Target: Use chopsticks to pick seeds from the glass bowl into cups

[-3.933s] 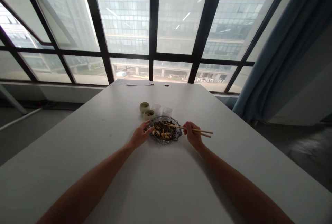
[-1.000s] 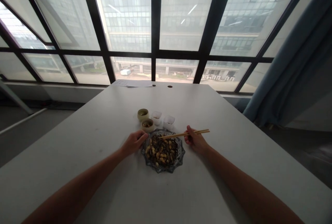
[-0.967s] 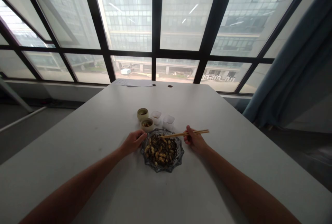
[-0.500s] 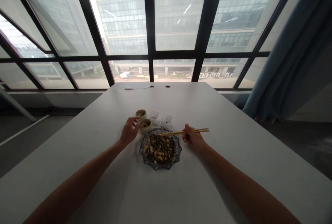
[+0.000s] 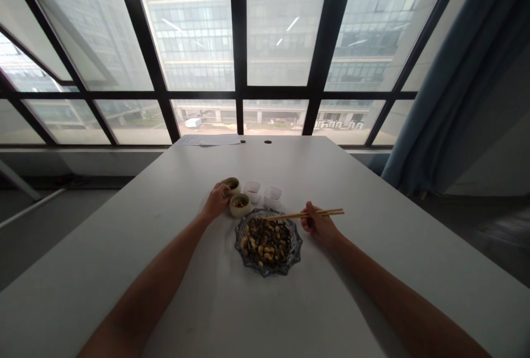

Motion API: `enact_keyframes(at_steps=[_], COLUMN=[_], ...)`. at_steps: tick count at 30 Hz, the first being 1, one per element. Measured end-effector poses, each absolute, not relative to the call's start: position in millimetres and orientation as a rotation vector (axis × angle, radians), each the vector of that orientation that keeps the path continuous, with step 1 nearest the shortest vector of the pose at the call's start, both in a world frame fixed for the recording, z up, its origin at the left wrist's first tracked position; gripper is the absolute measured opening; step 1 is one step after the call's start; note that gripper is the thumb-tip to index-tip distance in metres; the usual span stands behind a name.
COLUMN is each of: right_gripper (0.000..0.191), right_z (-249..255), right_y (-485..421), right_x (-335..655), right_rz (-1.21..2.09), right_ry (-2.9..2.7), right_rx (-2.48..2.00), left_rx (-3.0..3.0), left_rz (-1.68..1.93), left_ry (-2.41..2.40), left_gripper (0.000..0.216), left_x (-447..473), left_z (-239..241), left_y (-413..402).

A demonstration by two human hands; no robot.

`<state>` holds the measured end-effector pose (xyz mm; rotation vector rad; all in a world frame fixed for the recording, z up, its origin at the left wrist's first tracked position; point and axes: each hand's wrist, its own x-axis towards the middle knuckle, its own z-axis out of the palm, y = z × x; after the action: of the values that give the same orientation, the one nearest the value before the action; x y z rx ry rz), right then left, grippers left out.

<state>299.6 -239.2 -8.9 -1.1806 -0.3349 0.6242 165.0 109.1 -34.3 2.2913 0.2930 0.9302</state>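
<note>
My left hand has its fingers closed on the near left side of the far small green-rimmed cup, which looks slightly tilted. Right in front of that cup stands a matching cup with small brown bits in it. My right hand holds a pair of wooden chopsticks level, their tips over the far rim of a scalloped glass bowl. Unshelled peanuts and dark striped seeds fill the bowl.
Two small clear plastic cups stand behind the bowl. Paper sheets lie at the far end of the white table, near two round holes. Beyond are black-framed windows, with a blue curtain at the right.
My left hand has gone from beside the nearer green-rimmed cup to the farther one and closed on it. The right hand still holds the chopsticks at the bowl. The whole view has shifted slightly.
</note>
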Motion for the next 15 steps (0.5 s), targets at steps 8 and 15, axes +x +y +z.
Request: enact_keyframes(at_steps=[8,15], right_gripper=[0.058,0.059], right_z=[-6.1,0.0], right_y=[-238.9,-240.7], right_x=[293.4,293.0], right_rz=[0.542,0.467], right_ry=[-0.361,-0.366], right_rx=[-1.160,-1.139], left_rx=[2.318,2.276], left_rz=[1.013,1.014], left_ry=[0.234,0.256], left_gripper=[0.014,0.016], left_x=[151.3,149.3], left_z=[-35.5,-35.0], left_y=[92.5,91.9])
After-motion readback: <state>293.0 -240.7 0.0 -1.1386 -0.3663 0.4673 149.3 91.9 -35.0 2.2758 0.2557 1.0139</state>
